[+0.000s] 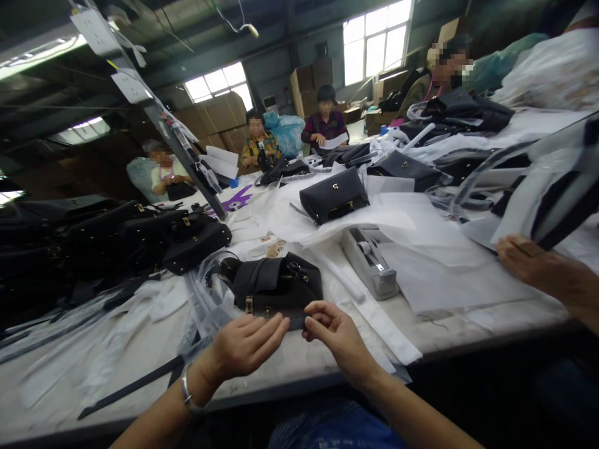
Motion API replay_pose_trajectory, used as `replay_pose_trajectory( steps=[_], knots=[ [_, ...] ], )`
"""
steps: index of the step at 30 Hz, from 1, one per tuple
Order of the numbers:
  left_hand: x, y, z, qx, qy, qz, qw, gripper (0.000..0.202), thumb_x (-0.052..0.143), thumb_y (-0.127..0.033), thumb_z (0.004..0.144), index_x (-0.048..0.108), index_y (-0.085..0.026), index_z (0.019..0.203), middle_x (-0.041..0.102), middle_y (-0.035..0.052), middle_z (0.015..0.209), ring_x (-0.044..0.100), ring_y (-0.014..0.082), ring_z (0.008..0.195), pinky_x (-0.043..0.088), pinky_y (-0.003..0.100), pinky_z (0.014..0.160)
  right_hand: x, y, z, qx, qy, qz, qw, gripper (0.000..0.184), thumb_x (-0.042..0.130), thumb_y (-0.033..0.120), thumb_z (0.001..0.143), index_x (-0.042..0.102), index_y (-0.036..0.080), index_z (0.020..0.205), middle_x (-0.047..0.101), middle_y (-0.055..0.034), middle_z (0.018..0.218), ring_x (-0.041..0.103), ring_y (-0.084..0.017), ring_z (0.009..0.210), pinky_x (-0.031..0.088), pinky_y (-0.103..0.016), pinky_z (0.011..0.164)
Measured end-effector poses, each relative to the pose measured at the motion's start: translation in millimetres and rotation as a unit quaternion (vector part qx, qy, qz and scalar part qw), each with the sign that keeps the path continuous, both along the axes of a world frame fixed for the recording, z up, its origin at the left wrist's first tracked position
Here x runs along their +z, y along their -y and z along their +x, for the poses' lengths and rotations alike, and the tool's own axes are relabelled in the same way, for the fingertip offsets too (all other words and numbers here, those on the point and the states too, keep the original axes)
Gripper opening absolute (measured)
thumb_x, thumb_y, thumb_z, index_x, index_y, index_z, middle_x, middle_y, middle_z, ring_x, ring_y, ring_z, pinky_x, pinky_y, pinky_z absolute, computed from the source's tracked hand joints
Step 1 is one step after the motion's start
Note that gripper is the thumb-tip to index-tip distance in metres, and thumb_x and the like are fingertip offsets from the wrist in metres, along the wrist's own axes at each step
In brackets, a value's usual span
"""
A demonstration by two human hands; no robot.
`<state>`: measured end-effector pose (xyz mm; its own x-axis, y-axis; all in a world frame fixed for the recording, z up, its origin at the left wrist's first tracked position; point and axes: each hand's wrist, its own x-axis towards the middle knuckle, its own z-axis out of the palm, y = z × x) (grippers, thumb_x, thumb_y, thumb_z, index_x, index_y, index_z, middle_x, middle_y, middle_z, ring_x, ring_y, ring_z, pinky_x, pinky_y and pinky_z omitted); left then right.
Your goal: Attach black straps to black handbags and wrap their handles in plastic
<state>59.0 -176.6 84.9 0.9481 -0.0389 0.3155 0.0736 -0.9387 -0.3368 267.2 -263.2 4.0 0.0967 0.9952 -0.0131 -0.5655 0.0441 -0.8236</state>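
A small black handbag (276, 284) with gold hardware lies on the white table (299, 362) right in front of me. My left hand (243, 346) and my right hand (334, 333) meet at its near edge. Both pinch a black strap (296, 322) that runs along the bag's front. A thin black strap (131, 386) trails from under my left wrist toward the table's near left edge. A silver bracelet sits on my left wrist.
A grey tape dispenser (369, 259) stands right of the bag on white paper sheets (421, 262). Black handbags (140, 237) pile up at left, another bag (333, 194) lies farther back. A co-worker's hand (533, 262) rests at right. Several people sit at the far end.
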Motion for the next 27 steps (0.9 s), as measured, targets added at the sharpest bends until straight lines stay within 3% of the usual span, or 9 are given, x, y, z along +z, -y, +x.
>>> replay_pose_trajectory(
  steps=[4,10,12,15,18,21,24,27],
  knots=[
    [-4.7,2,-11,0.000,-0.027,-0.020,0.999,0.046,0.046,-0.018,0.096,0.048,-0.022,0.141,0.073,0.0129,0.118,0.073,0.0182,0.080,0.056,0.025,0.062,-3.9,7,-3,0.011,0.037,0.016,0.999,0.035,0.077,0.035,0.080,0.061,0.022,0.108,0.070,0.0010,0.073,0.069,-0.017,0.071,0.054,-0.029,0.072],
    [-6.9,-6,-11,-0.003,0.002,-0.037,0.999,0.041,0.051,-0.014,0.094,0.053,-0.018,0.135,0.076,0.0121,0.109,0.073,0.0191,0.076,0.056,0.027,0.060,-14.5,2,2,-0.004,0.116,0.020,0.993,0.028,0.081,0.033,0.075,0.070,0.022,0.099,0.074,-0.0023,0.083,0.071,-0.019,0.078,0.056,-0.030,0.074],
    [-5.7,-6,-2,0.034,0.022,-0.074,0.996,0.034,0.054,-0.013,0.094,0.059,-0.020,0.127,0.078,0.0089,0.101,0.073,0.0188,0.076,0.056,0.028,0.064,-14.3,-1,4,-0.010,0.132,0.035,0.991,0.026,0.081,0.032,0.075,0.072,0.022,0.098,0.075,-0.0026,0.086,0.071,-0.019,0.079,0.057,-0.029,0.074],
    [-1.7,-5,16,0.143,0.047,-0.212,0.966,0.024,0.055,-0.022,0.096,0.064,-0.023,0.118,0.077,0.0064,0.099,0.073,0.0178,0.083,0.056,0.026,0.072,-5.0,-6,8,-0.033,0.136,0.040,0.989,0.016,0.073,0.034,0.083,0.072,0.021,0.092,0.075,-0.0027,0.078,0.071,-0.018,0.068,0.057,-0.029,0.067],
    [10.2,-4,36,0.222,0.033,-0.364,0.904,0.024,0.056,-0.034,0.096,0.069,-0.024,0.112,0.076,0.0056,0.104,0.072,0.0190,0.089,0.055,0.026,0.078,9.3,-14,13,-0.025,0.171,0.063,0.983,0.019,0.070,0.038,0.086,0.072,0.019,0.084,0.074,-0.0033,0.073,0.069,-0.017,0.060,0.056,-0.028,0.060],
    [30.5,-15,51,0.259,0.015,-0.438,0.861,0.025,0.058,-0.040,0.092,0.073,-0.022,0.099,0.077,0.0041,0.093,0.070,0.0203,0.083,0.053,0.027,0.075,15.8,-30,23,-0.073,0.205,0.093,0.972,0.023,0.063,0.040,0.091,0.070,0.019,0.084,0.072,-0.0029,0.072,0.068,-0.017,0.062,0.056,-0.028,0.062],
    [50.1,-40,58,0.289,0.024,-0.442,0.849,0.028,0.055,-0.041,0.092,0.072,-0.019,0.090,0.073,0.0017,0.078,0.064,0.0177,0.072,0.048,0.026,0.069,12.9,-55,34,-0.195,0.283,0.108,0.933,0.018,0.058,0.034,0.094,0.069,0.021,0.101,0.073,-0.0057,0.093,0.069,-0.019,0.085,0.055,-0.032,0.080],
    [59.2,-70,60,0.310,0.025,-0.429,0.848,0.033,0.052,-0.045,0.091,0.069,-0.017,0.084,0.066,-0.0001,0.070,0.057,0.0162,0.067,0.041,0.025,0.065,9.4,-83,41,-0.180,0.409,0.147,0.882,0.026,0.058,0.028,0.093,0.067,0.020,0.117,0.069,-0.0099,0.119,0.062,-0.024,0.111,0.047,-0.039,0.099]
  ],
)
